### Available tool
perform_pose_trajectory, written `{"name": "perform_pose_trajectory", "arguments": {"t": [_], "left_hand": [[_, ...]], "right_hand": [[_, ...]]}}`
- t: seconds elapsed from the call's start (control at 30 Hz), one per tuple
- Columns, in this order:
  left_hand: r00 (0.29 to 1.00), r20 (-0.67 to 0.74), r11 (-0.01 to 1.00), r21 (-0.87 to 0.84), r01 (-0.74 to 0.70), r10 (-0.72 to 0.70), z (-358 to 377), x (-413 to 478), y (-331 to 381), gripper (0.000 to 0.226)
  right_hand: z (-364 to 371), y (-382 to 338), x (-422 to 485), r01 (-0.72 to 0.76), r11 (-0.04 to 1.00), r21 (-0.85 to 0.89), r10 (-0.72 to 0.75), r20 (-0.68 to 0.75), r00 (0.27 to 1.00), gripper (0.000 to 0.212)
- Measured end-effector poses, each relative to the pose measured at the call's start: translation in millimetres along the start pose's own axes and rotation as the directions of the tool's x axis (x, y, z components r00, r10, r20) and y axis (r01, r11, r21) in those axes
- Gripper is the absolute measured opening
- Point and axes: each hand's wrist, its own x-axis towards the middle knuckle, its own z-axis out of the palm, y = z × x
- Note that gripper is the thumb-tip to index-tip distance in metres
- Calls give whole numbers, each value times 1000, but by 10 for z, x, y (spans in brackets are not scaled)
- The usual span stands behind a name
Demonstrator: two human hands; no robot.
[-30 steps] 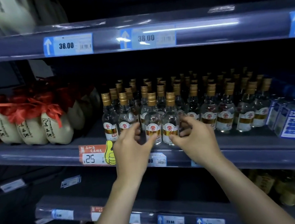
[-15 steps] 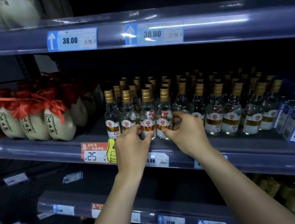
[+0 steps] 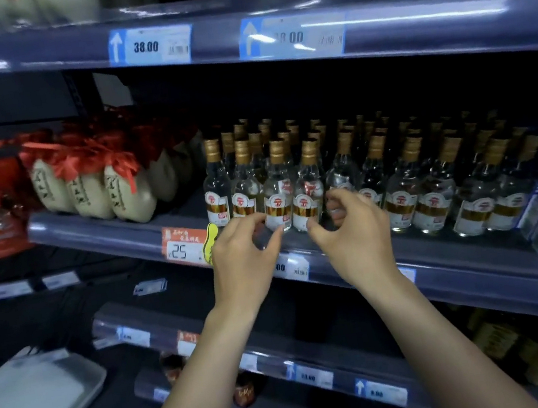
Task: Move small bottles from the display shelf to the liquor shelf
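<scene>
on the liquor shelf: hands at the front row of small bottles

at the middle shelf (image 3: 119,230) with its clear plastic front rail, a packed block of small clear glass bottles with gold caps and red-and-gold labels (image 3: 402,181) stands in rows running back into the dark. two of them, side by side at the front edge (image 3: 279,199) and (image 3: 307,191), sit right between the person's hands.

the main risk here, as i judge it, is a domino fall. the bottles are narrow, tall for their base and set touching or nearly touching one another, so a knuckle nudging a neighbour, or a bottle pushed in at a tilt, could topple several. the front pair stands close to the rail, and a careless withdrawal of the fingers could drag one forward over it. smooth glass also slips easily from a light pinch.

the left hand (image 3: 244,259) is half open, thumb and forefinger curved towards each other with a gap between them, fingertips just beside the lower label of the left front bottle; whether they touch the glass i cannot tell. the right hand (image 3: 355,236) is likewise loosely curled, fingers bent near the base of the right front bottle and its neighbour, gripping nothing that shows. neither hand carries a bottle.

left of the bottles stand cream ceramic jars with red ribbon tops (image 3: 128,196); an orange price tag (image 3: 183,247) hangs on the rail.
</scene>
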Motion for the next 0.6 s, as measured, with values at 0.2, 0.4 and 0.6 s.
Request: {"name": "perform_pose_trajectory", "arguments": {"t": [0.2,0.4,0.6], "left_hand": [[995,9,987,130,98,-100,-404,-542,-15,28],[857,186,856,312,412,-481,-1126,-1462,-444,39],[636,161,635,422,647,-755,-2523,-2651,-925,45]], "right_hand": [[104,-153,-566,171,967,191,-191,92,977,29],[778,-232,-1485,166,948,272,-267,395,879,30],[1468,-710,-2720,234,939,251,-341,761,552,44]]}}
